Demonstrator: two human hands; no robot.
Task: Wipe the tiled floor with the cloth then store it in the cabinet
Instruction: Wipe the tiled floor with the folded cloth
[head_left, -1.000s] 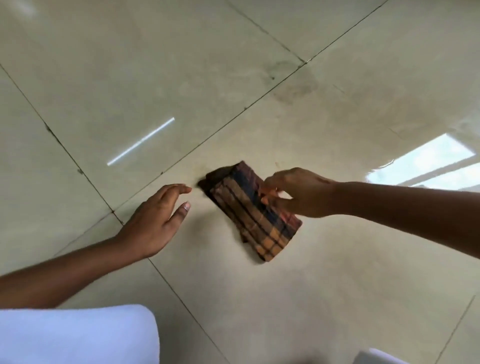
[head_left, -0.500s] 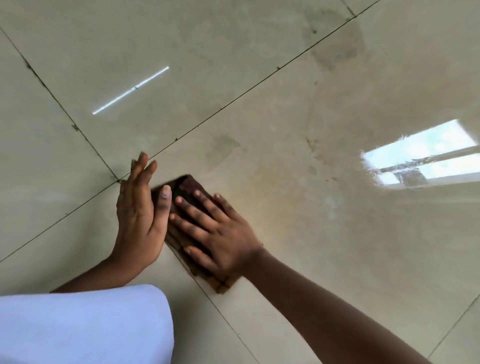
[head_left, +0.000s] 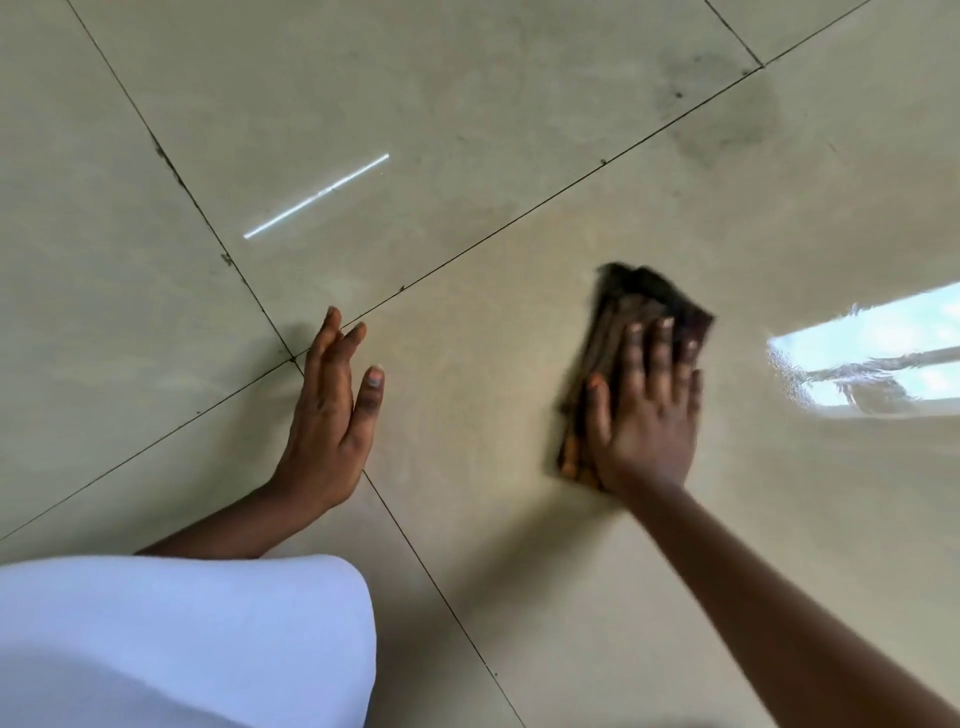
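A folded cloth (head_left: 631, 306), dark brown with orange checks, lies flat on the glossy beige tiled floor (head_left: 467, 104). My right hand (head_left: 647, 410) presses down on it with the palm and spread fingers, covering its near half; the cloth is motion-blurred. My left hand (head_left: 335, 410) rests on its edge on the floor to the left, fingers together and pointing away, holding nothing, well apart from the cloth. No cabinet is in view.
Dark grout lines cross the floor near my left hand. A darker smudge (head_left: 722, 114) marks the tiles at the upper right. A bright window reflection (head_left: 872, 353) shines at the right edge. My white-clad knee (head_left: 182, 639) fills the lower left.
My right hand has slid the cloth to the right, away from my left hand, which stayed on the floor near the grout crossing. Earlier both hands lay together on the cloth.
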